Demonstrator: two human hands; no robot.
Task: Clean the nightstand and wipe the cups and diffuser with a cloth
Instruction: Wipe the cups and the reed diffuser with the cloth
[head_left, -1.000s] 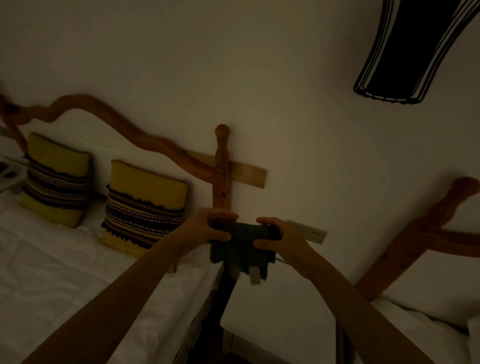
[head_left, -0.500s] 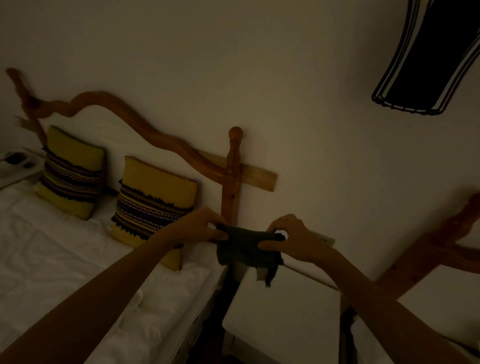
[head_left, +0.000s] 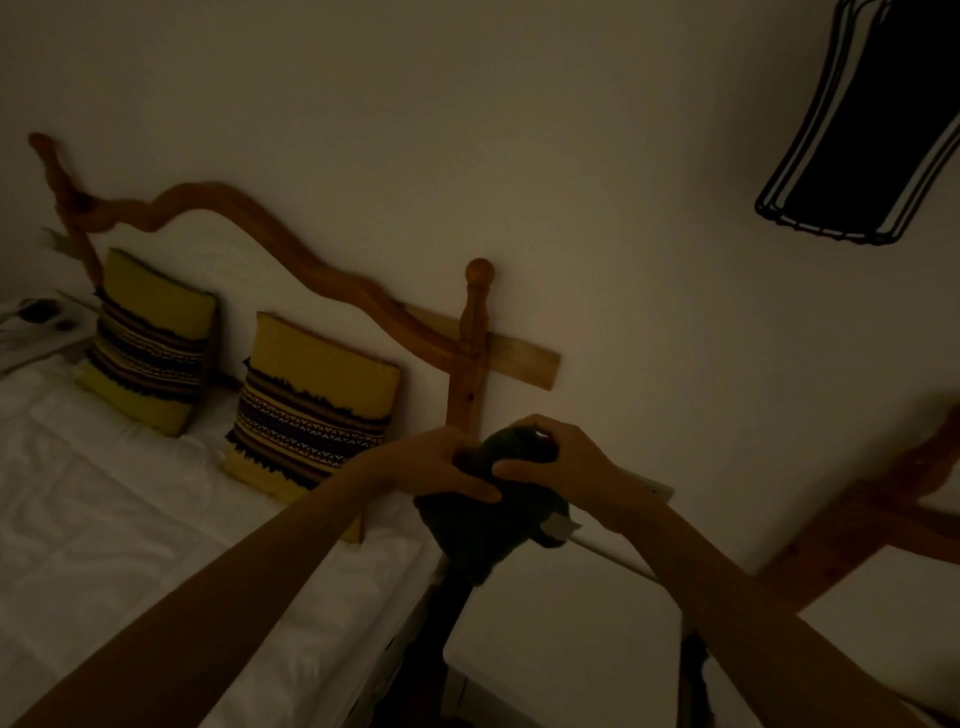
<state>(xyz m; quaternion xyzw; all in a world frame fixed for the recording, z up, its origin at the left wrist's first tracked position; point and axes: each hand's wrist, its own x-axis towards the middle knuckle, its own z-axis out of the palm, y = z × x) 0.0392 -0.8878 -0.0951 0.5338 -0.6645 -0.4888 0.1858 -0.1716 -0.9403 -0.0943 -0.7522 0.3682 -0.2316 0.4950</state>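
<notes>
A dark green cloth (head_left: 488, 530) with a small pale tag hangs in the air above the white nightstand (head_left: 566, 639). My left hand (head_left: 441, 462) grips its upper left part with curled fingers. My right hand (head_left: 561, 457) grips its bunched upper right part. The two hands are close together, almost touching, and the cloth's lower part hangs down between them. The room is dim. No cups or diffuser are in view.
A bed with white sheets (head_left: 156, 519) lies at the left, with two yellow patterned cushions (head_left: 311, 405) against a wooden headboard (head_left: 467, 338). A second wooden headboard (head_left: 883, 509) stands at the right. A dark hanging shade (head_left: 872, 135) is at the top right.
My hands have come together, bunching the cloth that was stretched flat between them. The view has shifted slightly to the left.
</notes>
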